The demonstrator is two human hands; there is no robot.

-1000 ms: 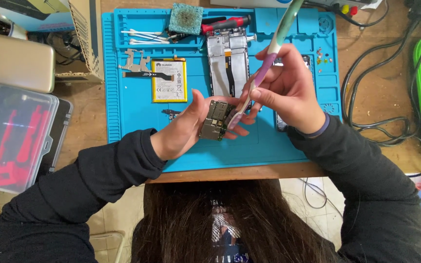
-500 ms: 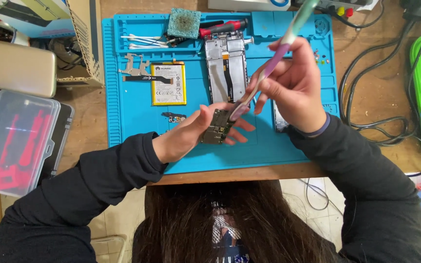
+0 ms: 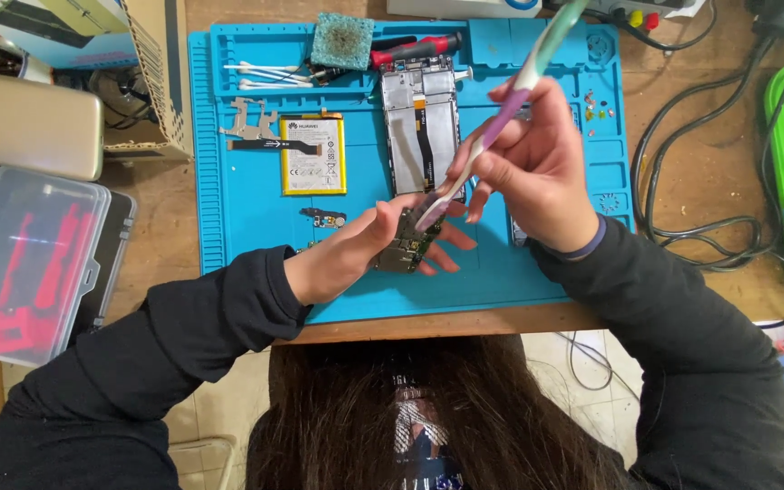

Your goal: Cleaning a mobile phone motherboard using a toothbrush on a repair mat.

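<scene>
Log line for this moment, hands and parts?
left hand: holds circuit board | right hand: toothbrush, head on board | over blue mat

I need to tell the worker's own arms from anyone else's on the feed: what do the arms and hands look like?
Both arms wear long black sleeves, loose and creased, down to the wrists. The left hand and right hand are bare: no gloves, no rings visible. A thin purple band circles the right wrist at the cuff. No cables or markings show on the sleeves.

Yellow-edged rectangular battery label (image 3: 314, 153), white face with dark print, lies flat on my blue mat at about 11 o'clock. Cardboard box (image 3: 158, 73) with blue-and-white printed sides at 10 o'clock. Clear plastic case (image 3: 24, 263) with red parts inside at 9 o'clock.
</scene>
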